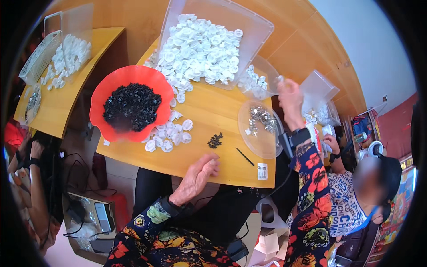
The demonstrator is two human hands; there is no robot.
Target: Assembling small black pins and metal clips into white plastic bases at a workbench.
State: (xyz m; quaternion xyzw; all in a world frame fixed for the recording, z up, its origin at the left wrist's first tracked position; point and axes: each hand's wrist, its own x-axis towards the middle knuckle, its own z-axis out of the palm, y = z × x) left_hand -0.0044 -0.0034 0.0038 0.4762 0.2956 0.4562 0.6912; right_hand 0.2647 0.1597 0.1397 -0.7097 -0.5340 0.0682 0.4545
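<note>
My left hand (195, 178) is at the front edge of the wooden table, fingers curled together; whatever they hold, if anything, is hidden. A small heap of black star-shaped pieces (215, 140) lies just beyond it. My right hand (291, 101) is raised at the table's right side, its fingers pinched around a small whitish plastic piece (279, 79). Beside that hand is a clear round tray (244, 143) with small metal parts (262, 120). Farther back, a clear round container (272, 66) holds white pieces. A thin black stick (245, 156) lies near the front edge.
On the left stands a red scalloped bowl (170, 92) of black pieces, beside loose white round plastic pieces (167, 135). A tipped clear bin (262, 22) spills more onto the table (213, 102). A co-worker (351, 196) sits right; another person's arms (33, 178) show left.
</note>
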